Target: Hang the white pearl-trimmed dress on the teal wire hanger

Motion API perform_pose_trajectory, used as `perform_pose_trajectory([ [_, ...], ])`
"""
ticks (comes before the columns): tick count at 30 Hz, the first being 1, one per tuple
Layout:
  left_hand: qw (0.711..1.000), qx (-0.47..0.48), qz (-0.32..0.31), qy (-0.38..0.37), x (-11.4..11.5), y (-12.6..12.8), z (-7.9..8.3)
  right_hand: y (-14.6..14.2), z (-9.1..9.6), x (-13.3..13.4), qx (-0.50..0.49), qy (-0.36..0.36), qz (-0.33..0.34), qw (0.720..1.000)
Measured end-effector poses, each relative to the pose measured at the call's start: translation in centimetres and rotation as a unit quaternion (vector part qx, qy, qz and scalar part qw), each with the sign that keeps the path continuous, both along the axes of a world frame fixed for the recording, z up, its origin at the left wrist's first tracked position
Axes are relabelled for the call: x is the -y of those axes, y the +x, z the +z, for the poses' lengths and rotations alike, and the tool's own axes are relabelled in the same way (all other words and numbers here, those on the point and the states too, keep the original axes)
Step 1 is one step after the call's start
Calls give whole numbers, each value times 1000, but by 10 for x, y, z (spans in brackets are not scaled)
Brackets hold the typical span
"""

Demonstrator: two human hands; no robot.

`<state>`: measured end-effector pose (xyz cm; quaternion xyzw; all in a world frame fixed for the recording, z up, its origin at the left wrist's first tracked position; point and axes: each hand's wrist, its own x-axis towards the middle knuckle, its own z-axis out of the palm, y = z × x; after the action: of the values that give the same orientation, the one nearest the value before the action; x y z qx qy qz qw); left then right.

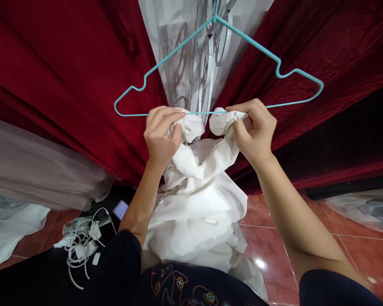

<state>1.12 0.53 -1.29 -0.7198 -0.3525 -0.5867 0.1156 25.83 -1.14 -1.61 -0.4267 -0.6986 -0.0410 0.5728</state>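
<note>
A white dress (pixel 207 199) with a pearl-beaded neckline hangs in front of me, its skirt falling in folds toward my lap. Above it is a turquoise hanger (pixel 247 39), whose thin lower bar runs level with the dress's top. My left hand (pixel 162 132) pinches the left shoulder part of the dress at that bar. On the other side my right hand (pixel 254 127) grips the right shoulder part, thumb on the beaded edge, fingers over the bar. White fabric shows on both sides of the bar; how it is looped there is partly hidden by my fingers.
Dark red curtains (pixel 64 68) hang on both sides, with glossy white and silver material (pixel 178 55) between them. Low at left, white cables (pixel 78 250) and a lit phone (pixel 120 209) lie on a black surface. The floor has reddish tiles (pixel 264 242).
</note>
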Motion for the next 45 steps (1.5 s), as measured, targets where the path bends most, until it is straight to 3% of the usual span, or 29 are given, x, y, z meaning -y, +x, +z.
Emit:
perform_pose_trajectory([
  [4,983,157,65,69,0,-27,-19,-3,-10,-3,-11,9,-46,999],
  [8,960,266,72,41,-25,-67,-14,-3,-10,-4,-25,15,-41,999],
  [13,970,164,154,91,-84,-122,16,-13,-12,-3,-6,-6,-14,1000],
  [15,958,158,188,150,-98,-136,25,-16,-12,-2,-6,1,-21,1000],
  [18,975,141,160,60,-95,-142,37,-14,-11,0,-5,5,-61,998],
  [21,984,143,108,-2,-82,-132,48,-9,-10,1,12,0,-83,996],
  [27,992,77,75,72,-95,-95,80,-10,-10,5,11,4,-79,997],
  [29,998,54,18,23,-90,-79,90,-11,-10,6,9,15,-70,997],
  [32,992,68,-88,-57,-66,-51,96,-8,-9,6,1,38,-57,998],
  [36,981,70,-174,47,-28,-14,78,-7,-10,2,2,31,-55,998],
  [38,978,-38,-188,-82,-15,2,61,-8,-9,1,-5,30,-47,998],
  [40,964,-132,-173,-153,-7,15,44,-11,-7,3,-9,37,-30,999],
  [43,966,-147,-145,-158,-3,27,25,-9,-3,16,4,38,0,999],
  [45,970,-125,-132,-158,-3,30,21,3,-6,25,-3,58,-25,998],
])
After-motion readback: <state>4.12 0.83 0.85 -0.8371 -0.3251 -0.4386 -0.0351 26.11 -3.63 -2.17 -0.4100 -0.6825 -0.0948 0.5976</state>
